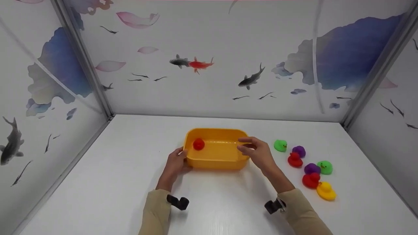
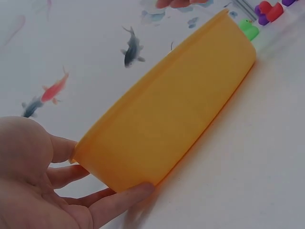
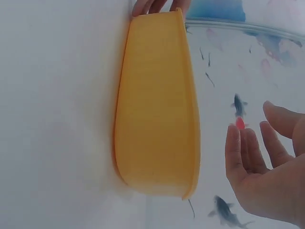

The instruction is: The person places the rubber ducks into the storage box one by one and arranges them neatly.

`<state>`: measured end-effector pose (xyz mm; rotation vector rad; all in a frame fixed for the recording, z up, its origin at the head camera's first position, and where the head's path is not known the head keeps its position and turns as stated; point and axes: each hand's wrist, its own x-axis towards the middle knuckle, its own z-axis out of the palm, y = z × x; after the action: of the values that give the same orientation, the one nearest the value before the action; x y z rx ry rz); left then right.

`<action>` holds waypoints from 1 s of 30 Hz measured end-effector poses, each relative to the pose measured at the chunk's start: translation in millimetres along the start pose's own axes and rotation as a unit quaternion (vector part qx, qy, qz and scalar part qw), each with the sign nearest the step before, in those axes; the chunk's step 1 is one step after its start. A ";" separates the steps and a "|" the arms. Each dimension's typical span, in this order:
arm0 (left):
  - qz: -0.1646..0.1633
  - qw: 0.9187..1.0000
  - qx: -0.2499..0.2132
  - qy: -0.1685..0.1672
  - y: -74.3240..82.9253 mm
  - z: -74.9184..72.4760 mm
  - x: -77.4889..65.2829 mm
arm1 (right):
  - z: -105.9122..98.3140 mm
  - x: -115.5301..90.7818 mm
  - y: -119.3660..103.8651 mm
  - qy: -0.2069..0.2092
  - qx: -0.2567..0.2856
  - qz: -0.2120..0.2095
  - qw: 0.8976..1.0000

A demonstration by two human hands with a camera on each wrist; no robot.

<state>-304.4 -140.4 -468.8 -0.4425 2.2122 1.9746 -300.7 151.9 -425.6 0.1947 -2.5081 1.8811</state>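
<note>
My left hand (image 1: 175, 163) holds the left end of a yellow plastic basin (image 1: 215, 164), with fingers against its end wall and rim in the left wrist view. A small round red toy (image 1: 198, 144) lies inside the basin near its left side; its exact shape is hard to make out. Over the basin's right rim is my right hand (image 1: 258, 153), fingers loosely bent and apart, with nothing between them. The right wrist view also shows this hand (image 3: 269, 167) beside the upper edge of the basin (image 3: 157, 109), without touching it.
Right of the basin lie several rubber ducks: a green duck (image 1: 280, 145), a purple duck (image 1: 299, 151), a red duck (image 1: 295, 160), another green duck (image 1: 325, 167) and a yellow duck (image 1: 326, 191) among them. Printed panels (image 1: 209, 94) enclose the white table (image 1: 130, 137) at the back and sides.
</note>
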 end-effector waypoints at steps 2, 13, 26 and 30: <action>0.000 1.000 0.001 0.003 0.4 -0.9 -0.1 | -5.9 -2.5 2.8 0.003 -0.014 0.007 1.000; 0.013 1.000 -0.011 0.001 -1.9 1.7 -2.4 | -41.5 -7.2 8.5 -0.012 -0.061 -0.001 0.998; 0.009 1.000 -0.002 -0.001 -0.4 3.1 -0.9 | -133.6 -22.5 9.9 0.072 -0.145 -0.009 0.987; 0.003 1.000 -0.005 -0.002 -0.5 0.8 0.0 | -151.6 -25.5 19.9 0.085 -0.162 -0.001 0.983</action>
<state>-304.3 -139.6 -469.4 -0.4316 2.2050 1.9889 -288.6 305.0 -403.6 0.0326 -2.6403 1.3898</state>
